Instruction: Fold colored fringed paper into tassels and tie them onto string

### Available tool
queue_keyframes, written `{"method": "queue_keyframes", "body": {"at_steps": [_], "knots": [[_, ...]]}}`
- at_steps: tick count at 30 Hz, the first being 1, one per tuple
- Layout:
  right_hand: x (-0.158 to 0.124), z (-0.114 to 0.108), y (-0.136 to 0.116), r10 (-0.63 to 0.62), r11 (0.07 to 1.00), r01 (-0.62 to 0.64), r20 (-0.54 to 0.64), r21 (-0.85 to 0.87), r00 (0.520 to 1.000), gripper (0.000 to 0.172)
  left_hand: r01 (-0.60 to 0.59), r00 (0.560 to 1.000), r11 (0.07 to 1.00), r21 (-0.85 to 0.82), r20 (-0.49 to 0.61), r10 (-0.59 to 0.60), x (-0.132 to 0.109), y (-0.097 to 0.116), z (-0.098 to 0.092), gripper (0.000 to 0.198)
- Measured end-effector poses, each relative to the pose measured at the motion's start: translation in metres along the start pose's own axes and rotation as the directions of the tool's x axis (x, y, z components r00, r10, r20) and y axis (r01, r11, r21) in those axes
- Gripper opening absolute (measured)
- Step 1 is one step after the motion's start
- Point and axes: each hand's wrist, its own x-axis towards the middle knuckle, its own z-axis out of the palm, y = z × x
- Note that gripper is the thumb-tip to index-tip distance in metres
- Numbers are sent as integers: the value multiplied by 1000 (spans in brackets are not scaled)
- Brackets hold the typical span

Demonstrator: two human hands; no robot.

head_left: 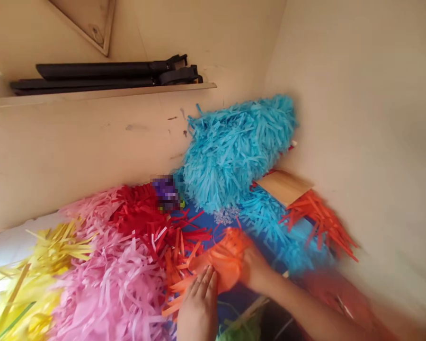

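Note:
Bunched orange tissue paper (225,260) with fringed strips lies low in the middle of the view. My right hand (255,267) grips its right side, with the fingers partly hidden behind the paper. Against the left part of the same paper rests my left hand (199,303), back upward, fingers stretched out and lying flat; its thumb is out of sight. Red fringed paper (138,213) and pink fringed paper (117,284) are close by on the left. Just beyond the orange paper is a small pile of clear bits (226,215) on the blue surface (202,220).
A large fluffy light-blue paper heap (237,147) stands in the corner. Brown cardboard (284,186) and orange-red fringe (323,222) lie to its right. Yellow fringed paper (31,293) is at far left. A wall shelf (102,95) carries long black objects (102,71).

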Motion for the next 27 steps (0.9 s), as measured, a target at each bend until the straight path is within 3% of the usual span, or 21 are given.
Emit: {"method": "queue_keyframes", "body": {"at_steps": [2,4,6,7,8,9,10,13,15,16,18,19,20,21,22,24,25,27], "knots": [[-8,-32,37,135,978,-155,-143,-137,981,38,-7,999,1000,29,38,6,-6,7,14,48],[-21,-57,54,242,900,-349,-369,-259,898,37,-6,996,999,48,84,2,-13,14,28,48],[-35,-64,42,222,880,-401,-526,-254,821,34,10,991,999,53,131,-16,-18,19,40,50],[-41,-58,25,167,924,-321,-535,-209,828,32,31,987,998,49,159,-38,-20,21,43,50],[-46,-47,6,88,974,-176,-478,-142,874,31,56,980,998,41,187,-62,-21,23,45,49],[-49,-34,-14,-27,998,9,-318,-58,948,33,82,973,996,27,215,-86,-22,24,45,48],[-50,-19,-32,-170,984,175,-163,17,972,38,107,965,994,11,239,-106,-22,25,45,46],[-46,12,-47,-184,982,181,63,61,981,57,104,962,994,-24,257,-95,-22,25,38,45],[-43,12,-25,-16,997,19,39,-77,999,54,104,961,995,-11,260,-98,-21,26,34,50],[-42,7,-10,84,982,-89,-42,-164,996,51,110,959,994,-4,262,-105,-21,27,33,53],[-44,-8,13,225,908,-311,-300,-280,927,46,143,956,990,-7,260,-136,-20,30,31,52],[-45,-14,19,220,888,-351,-397,-296,891,44,160,955,987,-14,254,-151,-19,31,31,51],[-46,-18,19,164,903,-305,-413,-303,896,42,176,955,984,-22,246,-165,-18,33,32,49],[-47,-18,16,69,938,-179,-347,-297,935,40,182,956,983,-33,239,-169,-16,34,32,47],[-47,-16,11,-47,967,-12,-225,-255,973,39,188,957,981,-44,235,-172,-15,34,32,46],[-43,-6,-1,-247,966,247,19,-72,969,36,181,963,981,-75,216,-161,-12,30,31,46],[-38,0,-3,-278,960,278,80,17,957,31,179,967,978,-104,201,-156,-11,26,30,46],[-27,7,-2,-219,971,208,93,114,971,18,206,966,960,-187,195,-169,-11,14,23,42]]}}
